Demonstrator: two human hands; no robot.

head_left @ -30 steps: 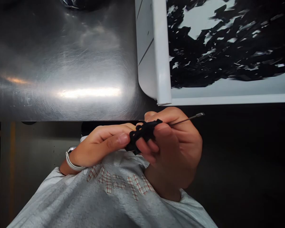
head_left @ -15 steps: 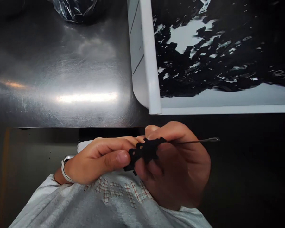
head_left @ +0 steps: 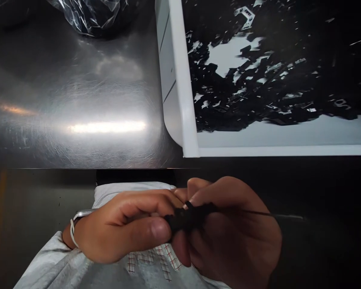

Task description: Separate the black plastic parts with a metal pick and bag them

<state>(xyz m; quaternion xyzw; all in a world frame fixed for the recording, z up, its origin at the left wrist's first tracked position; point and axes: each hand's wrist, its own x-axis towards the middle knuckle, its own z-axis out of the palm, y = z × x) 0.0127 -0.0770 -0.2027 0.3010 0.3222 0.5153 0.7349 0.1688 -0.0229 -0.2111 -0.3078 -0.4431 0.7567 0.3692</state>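
Observation:
Between both hands, in front of the grey shirt, is a small black plastic part (head_left: 188, 218), blurred and mostly in shadow. My left hand (head_left: 120, 226) is closed on its left end, thumb along the near side. At the part's right end, my right hand (head_left: 243, 228) is closed, its fingers touching the part. A thin metal rod (head_left: 285, 216) runs from the part across the right palm and sticks out to the right. How the rod's inner end meets the part is hidden by the fingers and shadow.
A white tray (head_left: 190, 120) holding a heap of black plastic parts (head_left: 237, 104) stands at upper right, above the right hand. The scratched metal table (head_left: 108, 96) lies to the left. A clear plastic bag (head_left: 93, 18) with dark contents sits at the table's back.
Both hands, the black part and the rod appear lower in view, with the right hand slightly farther right. The tray and table have shifted slightly down and left in view.

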